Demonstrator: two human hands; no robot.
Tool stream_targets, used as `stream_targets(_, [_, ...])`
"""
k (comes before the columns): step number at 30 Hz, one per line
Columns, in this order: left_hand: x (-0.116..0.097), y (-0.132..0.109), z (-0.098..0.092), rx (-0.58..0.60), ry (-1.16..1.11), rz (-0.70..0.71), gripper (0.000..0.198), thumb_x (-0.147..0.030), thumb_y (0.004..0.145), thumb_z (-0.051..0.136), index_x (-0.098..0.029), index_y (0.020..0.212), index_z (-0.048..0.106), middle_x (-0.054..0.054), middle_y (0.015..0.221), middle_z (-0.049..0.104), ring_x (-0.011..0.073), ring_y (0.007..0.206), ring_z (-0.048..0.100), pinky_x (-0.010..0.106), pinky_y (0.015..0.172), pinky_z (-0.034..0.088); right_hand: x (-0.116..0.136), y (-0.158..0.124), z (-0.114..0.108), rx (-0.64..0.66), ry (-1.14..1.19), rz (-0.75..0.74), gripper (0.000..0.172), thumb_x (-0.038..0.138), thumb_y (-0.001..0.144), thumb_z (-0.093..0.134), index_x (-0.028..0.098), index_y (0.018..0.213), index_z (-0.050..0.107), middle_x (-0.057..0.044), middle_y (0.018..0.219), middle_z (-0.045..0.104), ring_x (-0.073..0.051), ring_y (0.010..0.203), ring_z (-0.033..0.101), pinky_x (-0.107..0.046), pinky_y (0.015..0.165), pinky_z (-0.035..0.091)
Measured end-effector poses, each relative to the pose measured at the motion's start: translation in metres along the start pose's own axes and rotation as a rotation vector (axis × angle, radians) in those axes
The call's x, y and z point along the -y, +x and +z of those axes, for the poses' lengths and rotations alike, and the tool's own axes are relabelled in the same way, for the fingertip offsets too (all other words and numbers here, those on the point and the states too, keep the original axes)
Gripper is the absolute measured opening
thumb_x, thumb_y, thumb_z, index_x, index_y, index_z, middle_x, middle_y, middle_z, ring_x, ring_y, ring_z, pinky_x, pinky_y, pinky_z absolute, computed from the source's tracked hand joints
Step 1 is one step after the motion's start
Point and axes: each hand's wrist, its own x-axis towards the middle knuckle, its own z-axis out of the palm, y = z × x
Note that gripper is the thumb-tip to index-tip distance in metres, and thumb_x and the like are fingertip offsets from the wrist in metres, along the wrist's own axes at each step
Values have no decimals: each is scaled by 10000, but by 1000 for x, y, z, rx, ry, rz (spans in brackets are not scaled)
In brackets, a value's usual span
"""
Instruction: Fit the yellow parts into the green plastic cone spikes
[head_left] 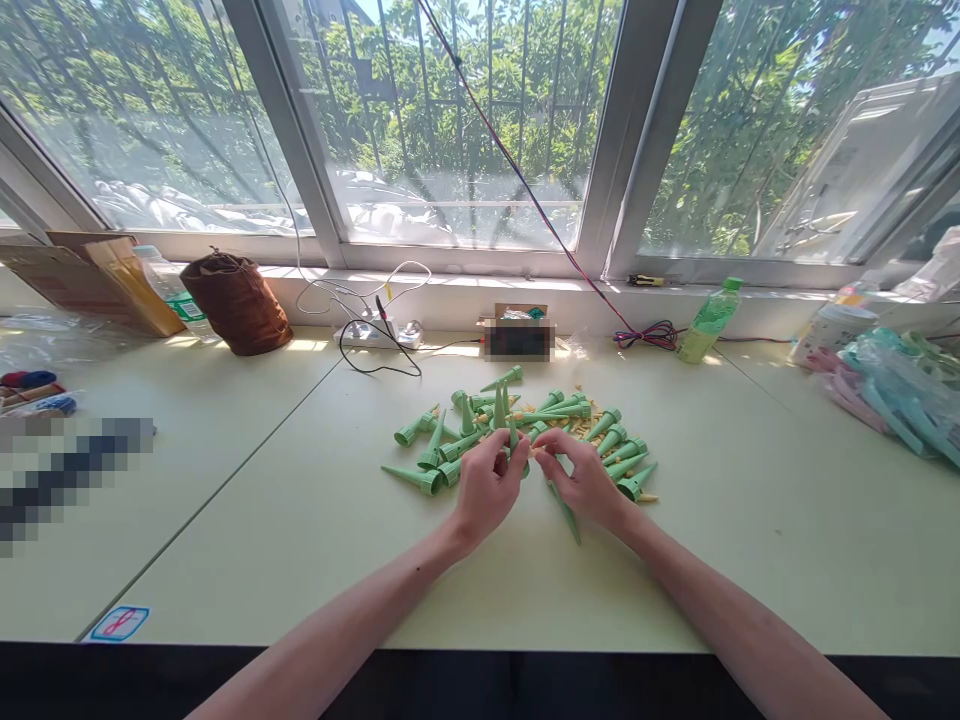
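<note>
Near the middle of the table [337, 560], my left hand [487, 490] is closed around a green plastic cone-shaped spike [514, 432], its tip pointing up. Close beside it, my right hand [589, 485] pinches a small pale-yellow piece [533, 452] at the spike; whether the piece is inserted in it I cannot tell. Around and behind both hands lie several more green spikes with ribbed collars, such as one on the left [414, 478]. Small yellowish pieces [649, 498] are scattered among them. Another spike [567, 518] lies partly under my right hand.
Toward the window stand a brown bag [236, 300], a power strip [367, 333] with cables, a small box [517, 338] and a green bottle [709, 320]. Plastic bags [907, 380] lie at the right. A cardboard box [82, 285] is at the far left.
</note>
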Motion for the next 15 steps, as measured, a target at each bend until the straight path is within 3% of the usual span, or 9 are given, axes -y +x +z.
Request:
stream_targets(10, [0, -1, 0, 14, 5, 27, 242, -353, 942, 521, -180, 773, 532, -81, 518, 298, 71, 463, 268, 207, 472, 246, 0, 0, 1, -9, -50, -12, 265, 336, 987, 455, 204, 778, 549, 6, 695, 583, -133, 635, 494, -250, 640, 397])
stream_targets(15, [1, 2, 0, 21, -111, -68, 298, -394, 938, 524, -178, 734, 492, -68, 563, 304, 62, 465, 260, 210, 449, 209, -1, 1, 1, -17, -46, 4, 225, 364, 986, 465, 206, 880, 586, -7, 740, 612, -144, 667, 530, -257, 664, 415])
